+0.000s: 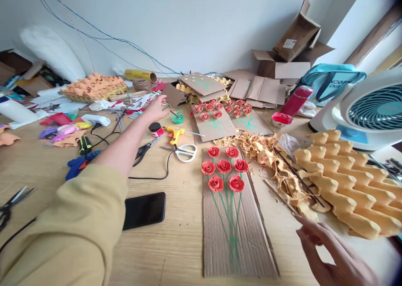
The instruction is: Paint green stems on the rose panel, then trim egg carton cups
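1. The bench (185,252) is strewn with craft materials.
2. At the far right, a white electric fan (370,110) is seen.
3. In front of it, orange pulp egg trays (348,181) are placed beside torn pulp scraps (266,152).
4. Near the middle, a corrugated cardboard panel (230,223) is laid flat; seven red paper-pulp roses (224,166) are set on its far half, above painted green stems.
5. The left hand (156,107) is stretched far forward, its fingers partly spread; no held object can be made out.
6. The right hand (331,248) is held beside the panel, thumb and forefinger loosely bent and parted; whether the thin wooden stick (278,194) at the forefinger's tip is touched cannot be told.
7. A black smartphone (145,210) is left of the panel.
8. The yellow glue gun (174,134) is placed beside white-handled scissors (186,153).
9. A green paint pot (177,117) is seen near the left hand.
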Available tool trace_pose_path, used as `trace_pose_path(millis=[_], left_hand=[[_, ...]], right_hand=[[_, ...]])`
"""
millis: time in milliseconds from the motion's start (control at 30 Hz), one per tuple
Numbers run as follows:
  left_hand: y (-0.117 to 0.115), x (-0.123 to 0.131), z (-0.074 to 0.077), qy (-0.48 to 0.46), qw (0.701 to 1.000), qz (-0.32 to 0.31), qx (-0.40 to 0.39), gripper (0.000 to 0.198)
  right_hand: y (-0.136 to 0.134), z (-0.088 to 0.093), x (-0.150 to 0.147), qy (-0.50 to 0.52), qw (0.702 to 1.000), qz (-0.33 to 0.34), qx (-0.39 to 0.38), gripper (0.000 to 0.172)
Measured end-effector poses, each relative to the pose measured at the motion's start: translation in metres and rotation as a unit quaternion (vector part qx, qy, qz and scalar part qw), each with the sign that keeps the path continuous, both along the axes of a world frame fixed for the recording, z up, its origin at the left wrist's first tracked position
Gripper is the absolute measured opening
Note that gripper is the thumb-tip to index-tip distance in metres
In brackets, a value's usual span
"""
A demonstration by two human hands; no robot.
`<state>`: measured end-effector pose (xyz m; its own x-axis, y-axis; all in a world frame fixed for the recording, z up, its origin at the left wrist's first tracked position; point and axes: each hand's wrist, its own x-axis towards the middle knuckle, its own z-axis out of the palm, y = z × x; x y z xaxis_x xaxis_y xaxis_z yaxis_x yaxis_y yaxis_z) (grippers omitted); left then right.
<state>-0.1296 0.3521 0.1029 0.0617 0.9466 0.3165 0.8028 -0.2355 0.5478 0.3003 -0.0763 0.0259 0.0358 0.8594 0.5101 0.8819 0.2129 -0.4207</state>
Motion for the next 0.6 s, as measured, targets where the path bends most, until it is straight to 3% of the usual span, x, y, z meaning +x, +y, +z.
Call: trace_pose_path(millis=[67,133,233,300,367,433,500,600], left_hand=[[-0.031,0.005,0.025,0.013,1.000,0.002,0.010,0.063],[-0.076,0.013,0.044,0.009,0.999,0.015,0.030,0.052],[-0.170,0.034,0.046,-0.040,0.994,0.000,0.103,0.035],[-0.241,0.052,0.027,-0.075,0.991,-0.026,0.111,0.024],[-0.308,0.071,-0.003,-0.082,0.992,-0.031,0.088,0.015],[-0.359,0.087,-0.036,-0.099,0.993,-0.047,0.035,0.015],[-0.392,0.097,-0.064,-0.142,0.989,-0.041,-0.014,0.020],[-0.410,0.105,-0.087,-0.154,0.987,-0.025,-0.041,0.027]], right_hand=[[0.002,0.007,-0.007,0.007,1.000,0.021,0.005,0.024],[0.003,0.011,-0.011,0.013,0.999,0.040,0.018,0.024],[0.000,0.011,-0.009,0.020,0.996,0.078,0.023,0.024],[-0.006,0.005,-0.005,0.026,0.994,0.102,0.016,0.026],[-0.014,-0.003,0.001,0.034,0.991,0.129,-0.001,0.029],[-0.023,-0.010,0.006,0.041,0.987,0.151,-0.023,0.033],[-0.031,-0.017,0.009,0.045,0.986,0.159,-0.032,0.034],[-0.040,-0.023,0.009,0.046,0.986,0.159,-0.027,0.026]])
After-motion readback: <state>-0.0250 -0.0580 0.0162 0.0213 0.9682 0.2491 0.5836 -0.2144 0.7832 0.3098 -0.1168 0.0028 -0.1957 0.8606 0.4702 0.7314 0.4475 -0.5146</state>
